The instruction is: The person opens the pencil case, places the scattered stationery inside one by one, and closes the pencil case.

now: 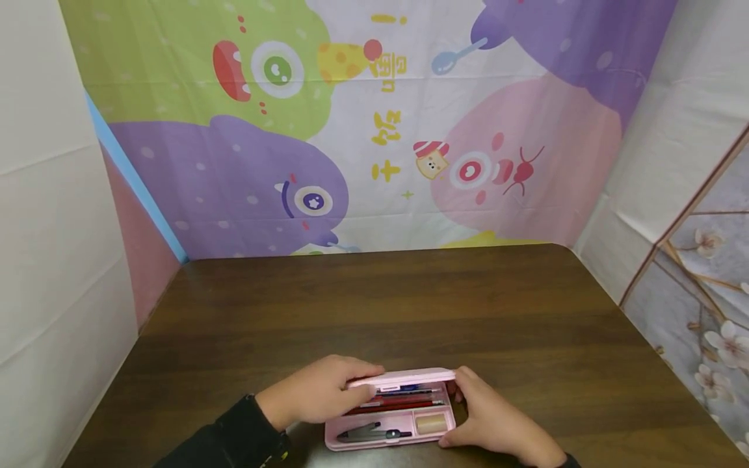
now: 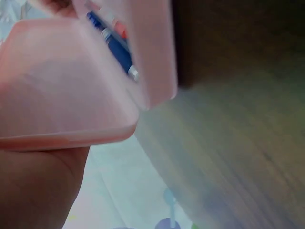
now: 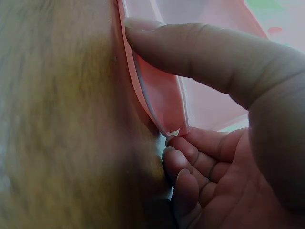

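A pink pencil case (image 1: 351,447) lies on the table near its front edge, its lid (image 1: 412,376) tilted partway up on the far side. My left hand (image 1: 322,393) pinches the left part of the lid, thumb on the inner side. My right hand (image 1: 491,416) grips the case's right end, with thumb at the near corner and fingers at the far corner. Inside the case lie red pencils (image 1: 404,404), a grey drawing compass (image 1: 386,434) and a tan block (image 1: 430,424) in a small compartment. A blue pen (image 2: 116,50) shows in the left wrist view, beside the raised lid.
The dark wooden table (image 1: 374,305) stretches away behind the case. A cartoon-printed curtain (image 1: 374,214) hangs along its far edge. White cloth (image 1: 64,214) hangs on the left, and a flower-printed cloth (image 1: 714,305) on the right.
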{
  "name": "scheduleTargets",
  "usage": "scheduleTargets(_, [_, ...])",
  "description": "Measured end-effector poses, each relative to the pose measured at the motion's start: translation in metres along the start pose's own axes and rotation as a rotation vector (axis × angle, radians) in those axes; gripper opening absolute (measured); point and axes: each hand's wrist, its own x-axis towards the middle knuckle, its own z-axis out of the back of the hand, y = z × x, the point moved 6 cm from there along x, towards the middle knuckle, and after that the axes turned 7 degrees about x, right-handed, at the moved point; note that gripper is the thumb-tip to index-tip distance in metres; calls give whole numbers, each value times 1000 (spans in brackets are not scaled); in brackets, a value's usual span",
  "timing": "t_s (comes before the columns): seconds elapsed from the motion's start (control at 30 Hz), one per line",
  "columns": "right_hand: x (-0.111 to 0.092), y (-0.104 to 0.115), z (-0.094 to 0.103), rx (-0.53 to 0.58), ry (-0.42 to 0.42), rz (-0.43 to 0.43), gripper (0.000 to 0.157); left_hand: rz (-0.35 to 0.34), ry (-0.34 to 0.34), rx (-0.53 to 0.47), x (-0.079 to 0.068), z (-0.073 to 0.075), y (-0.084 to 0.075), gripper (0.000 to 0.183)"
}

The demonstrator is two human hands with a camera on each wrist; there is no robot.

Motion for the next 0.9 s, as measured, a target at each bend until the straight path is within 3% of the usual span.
scheduleTargets(0.27, [0, 0, 1, -21, 1, -32, 89, -32, 34, 271, -12, -17, -12, 66])
scheduleTargets(0.53, [2, -3, 0, 7, 32, -68, 90, -81, 97, 560, -23, -38, -24, 67])
scheduleTargets(0.73, [2, -4, -1, -2, 32, -56, 90, -147, 15, 764, -27, -46, -30, 68])
scheduleTargets(0.9, [2, -2, -2, -3, 45, -73, 92, -133, -40, 789, -28, -50, -32, 65])
